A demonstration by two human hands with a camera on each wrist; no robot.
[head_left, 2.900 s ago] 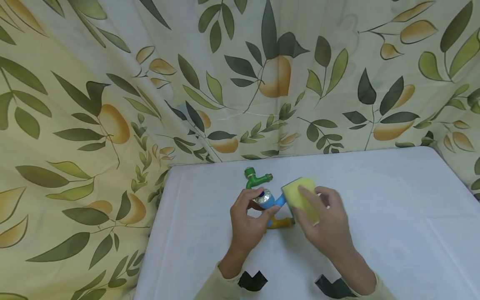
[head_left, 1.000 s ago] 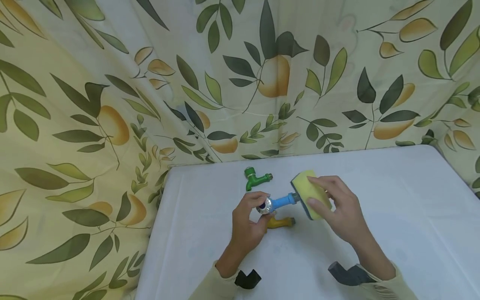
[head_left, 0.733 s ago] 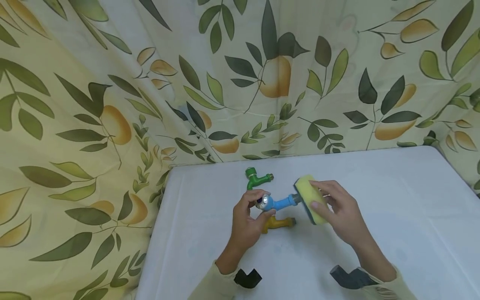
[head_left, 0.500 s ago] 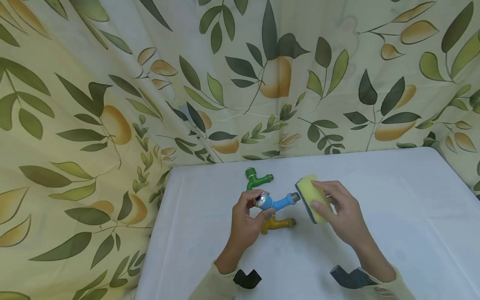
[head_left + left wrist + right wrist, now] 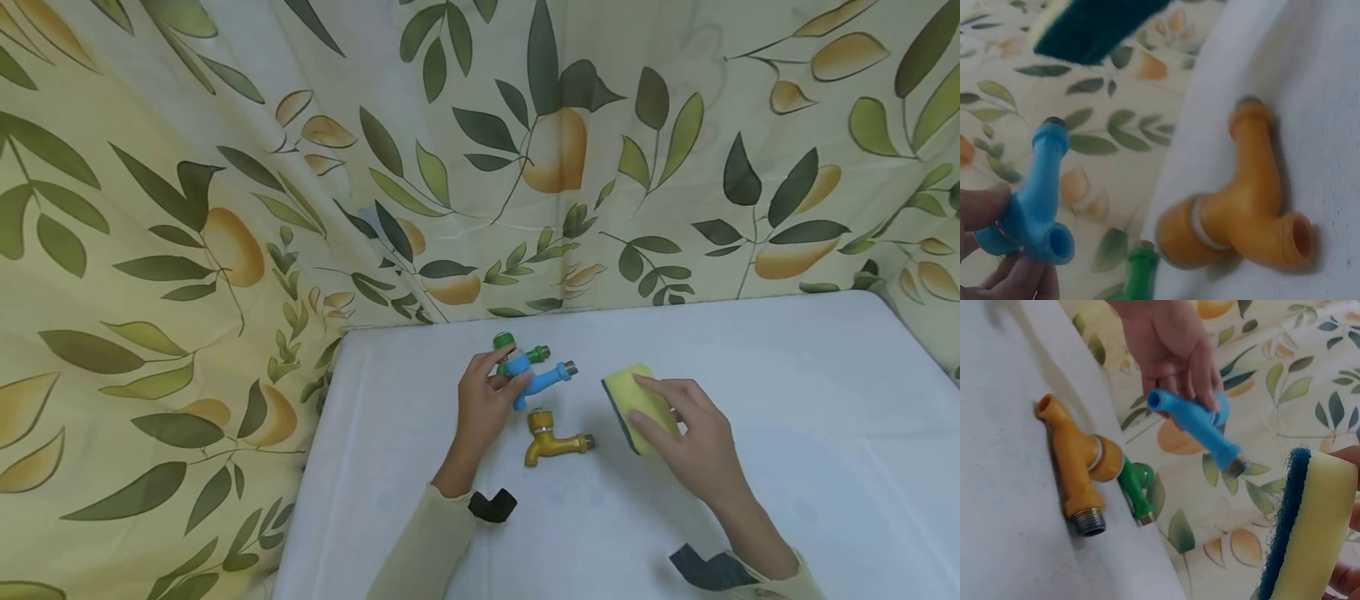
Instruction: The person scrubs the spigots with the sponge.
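My left hand (image 5: 483,398) pinches a blue tap (image 5: 546,379) by its knob end, thumb on one side and fingers on the other. The tap's threaded end points right, and its spout (image 5: 1060,242) faces the camera in the left wrist view. A yellow sponge (image 5: 637,404) with a dark green scouring side (image 5: 1285,525) is gripped between the thumb and fingers of my right hand (image 5: 693,437), apart from the tap. On the table lies a yellow tap (image 5: 558,444), nearest to my left hand's front side. Behind the blue tap, a green tap (image 5: 538,354) is partly hidden by my left hand.
A white cloth covers the table (image 5: 787,400). Leaf-patterned fabric (image 5: 420,167) hangs along the table's back and left sides. Dark curved pieces (image 5: 492,506) sit at both wrists, by the sleeves (image 5: 423,542).
My left hand has carried the blue tap back and left, away from the sponge, uncovering the yellow tap and overlapping the green one. The sponge, earlier against the threaded end, has shifted slightly right.
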